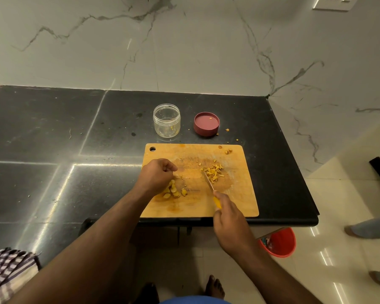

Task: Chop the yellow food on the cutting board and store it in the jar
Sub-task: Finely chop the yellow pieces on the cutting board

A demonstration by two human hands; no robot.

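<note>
A: The right hand (227, 212) gripped the knife (211, 187), tip at the chopped bits (214, 172), probably to gather them. The left hand (157, 174) lay curled by the uncut pieces (173, 190) on the board (239, 194); whether it pinched one, I cannot tell.

B: The jar (166, 120) and lid (206, 123) stood open beyond, ready for filling. No writing was legible.

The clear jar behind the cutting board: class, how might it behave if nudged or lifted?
The jar looks thin-walled and nearly empty, so probably light and easily slid. Squat and upright, it seems unlikely to tip. Its smooth wall may be slippery.
</note>
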